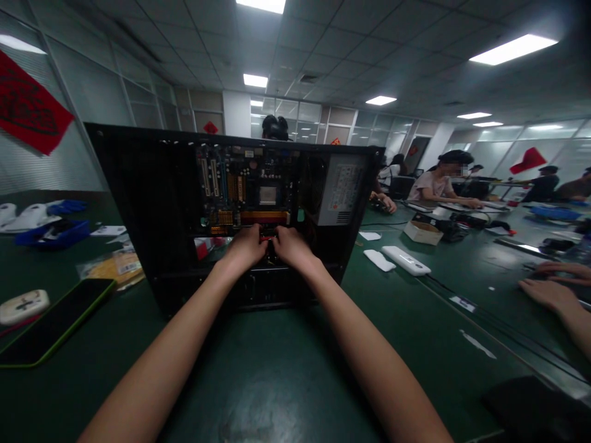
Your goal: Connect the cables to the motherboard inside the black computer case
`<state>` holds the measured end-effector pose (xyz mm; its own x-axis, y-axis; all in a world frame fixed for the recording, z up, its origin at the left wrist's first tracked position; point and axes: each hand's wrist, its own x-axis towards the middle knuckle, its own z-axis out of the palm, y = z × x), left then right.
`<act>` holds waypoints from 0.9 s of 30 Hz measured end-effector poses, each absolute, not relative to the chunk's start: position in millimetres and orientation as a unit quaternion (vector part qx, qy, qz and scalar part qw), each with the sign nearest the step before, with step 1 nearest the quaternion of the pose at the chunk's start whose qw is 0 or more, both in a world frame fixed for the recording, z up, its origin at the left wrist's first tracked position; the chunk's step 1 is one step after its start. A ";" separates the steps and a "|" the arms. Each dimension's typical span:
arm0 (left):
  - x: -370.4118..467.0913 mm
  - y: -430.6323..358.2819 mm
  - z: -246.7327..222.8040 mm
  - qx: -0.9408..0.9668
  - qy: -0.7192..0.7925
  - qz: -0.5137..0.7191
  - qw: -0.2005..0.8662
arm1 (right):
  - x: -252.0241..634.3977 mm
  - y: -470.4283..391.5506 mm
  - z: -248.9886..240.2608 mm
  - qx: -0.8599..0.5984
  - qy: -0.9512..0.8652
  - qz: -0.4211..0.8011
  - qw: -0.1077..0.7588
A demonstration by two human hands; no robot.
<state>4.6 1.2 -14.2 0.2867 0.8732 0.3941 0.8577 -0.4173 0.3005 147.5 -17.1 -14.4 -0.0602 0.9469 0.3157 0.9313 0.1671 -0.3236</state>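
Observation:
A black computer case (138, 209) stands open-sided in front of me, with a motherboard (252, 175) and a silver power supply (341, 189) inside. Below the board's lower edge, my left hand (248, 245) reaches in with its fingers curled and pressed together. Close beside it on the right, my right hand (294, 247) is closed in the same way. Something small, red and dark shows between the fingertips; what it is, and which hand grips it, is mostly hidden. On the board sit a square metal-topped processor (268, 195) and red and yellow memory slots (264, 218).
To the left on the green table (258, 363) lie a phone (55, 320), a blue tray (53, 234) and a bubble-wrap packet (115, 269). A white device (406, 261) with a cable and a small box (422, 231) lie right. Another person's hands (554, 286) are at the right edge.

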 end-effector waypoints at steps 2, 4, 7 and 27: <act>5.1 -0.7 -14.0 0.793 0.537 0.286 0.011 | 146.8 -13.9 -13.8 -0.634 -0.720 0.025 0.281; 5.9 -4.6 -12.1 0.787 0.525 0.323 -0.011 | 145.8 -8.7 -13.7 -0.603 -0.706 0.045 0.368; 7.5 -12.1 -7.2 0.784 0.507 0.354 -0.048 | 145.5 1.8 -15.5 -0.529 -0.661 0.151 0.511; -2.6 3.6 -1.2 0.694 0.514 0.488 0.125 | 147.4 -0.2 -9.6 -0.499 -0.596 0.307 0.549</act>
